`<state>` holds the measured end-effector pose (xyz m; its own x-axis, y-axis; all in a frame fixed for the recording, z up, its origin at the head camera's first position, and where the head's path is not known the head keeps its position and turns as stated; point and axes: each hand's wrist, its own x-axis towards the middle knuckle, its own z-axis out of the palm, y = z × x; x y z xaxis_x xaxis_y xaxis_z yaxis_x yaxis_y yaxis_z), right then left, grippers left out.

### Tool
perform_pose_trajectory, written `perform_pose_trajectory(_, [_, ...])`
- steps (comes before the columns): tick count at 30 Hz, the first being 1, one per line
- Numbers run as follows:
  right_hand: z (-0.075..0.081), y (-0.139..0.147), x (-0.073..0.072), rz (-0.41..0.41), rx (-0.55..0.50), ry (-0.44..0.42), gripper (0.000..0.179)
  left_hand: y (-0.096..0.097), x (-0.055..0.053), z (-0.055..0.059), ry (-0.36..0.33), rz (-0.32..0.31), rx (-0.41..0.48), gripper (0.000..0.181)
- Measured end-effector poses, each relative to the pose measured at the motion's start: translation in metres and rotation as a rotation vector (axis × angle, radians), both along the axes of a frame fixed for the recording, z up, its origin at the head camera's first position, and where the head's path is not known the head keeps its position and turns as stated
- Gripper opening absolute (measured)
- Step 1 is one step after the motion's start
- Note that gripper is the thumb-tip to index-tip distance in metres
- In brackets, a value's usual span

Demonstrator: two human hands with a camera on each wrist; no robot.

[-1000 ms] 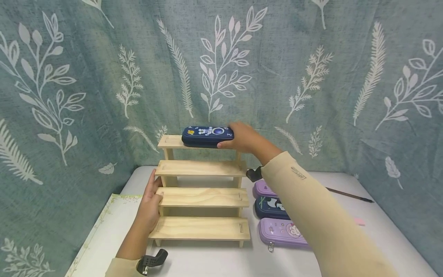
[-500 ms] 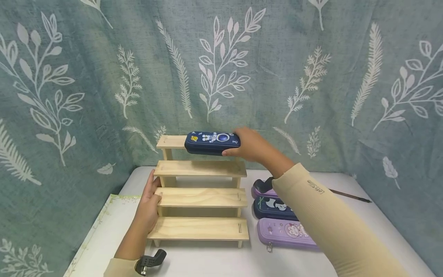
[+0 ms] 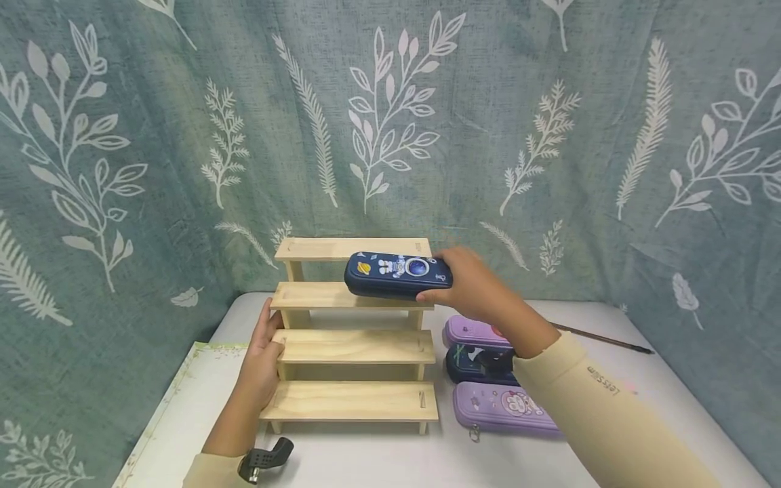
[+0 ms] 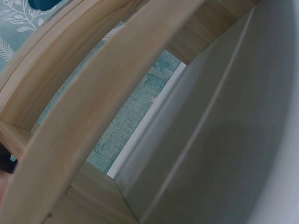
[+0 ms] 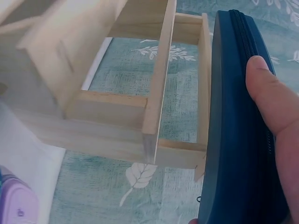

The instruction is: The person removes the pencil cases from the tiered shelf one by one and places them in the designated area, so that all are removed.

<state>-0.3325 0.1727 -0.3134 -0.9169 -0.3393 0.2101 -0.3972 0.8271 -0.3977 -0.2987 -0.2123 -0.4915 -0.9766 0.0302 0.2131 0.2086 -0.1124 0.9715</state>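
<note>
My right hand (image 3: 470,283) grips the right end of a navy pencil case (image 3: 381,278) with an astronaut and planets on its lid. In the head view the case hangs in front of a stepped wooden display stand (image 3: 350,401), overlapping its second tier from the top. The right wrist view shows my thumb (image 5: 268,93) along the case's zip side. At the stand's left side, my left hand (image 3: 262,362) holds its edge, thumb by the third tier and fingers reaching up behind. Most of those fingers are hidden in the left wrist view.
Right of the stand lie a purple pencil case (image 3: 476,331), a dark panda pencil case (image 3: 466,366) and another purple pencil case (image 3: 488,407), partly behind my right arm. A thin brown stick (image 3: 604,337) lies beyond. A patterned curtain (image 3: 390,135) hangs behind the white table.
My right hand has lifted the navy pencil case off the top tier and brought it forward, down and to the right. My left hand has stayed on the stand.
</note>
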Motion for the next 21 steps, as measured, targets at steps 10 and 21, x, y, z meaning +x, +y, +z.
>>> perform_pose_trajectory(10, [-0.032,0.03,0.04,-0.007,-0.016,0.022,0.087,0.002,-0.001,0.002,-0.003,0.004,0.018,0.1])
perform_pose_trajectory(21, [-0.068,0.053,0.077,-0.044,-0.006,0.032,0.089,0.003,0.002,0.005,-0.025,0.004,-0.01,0.103])
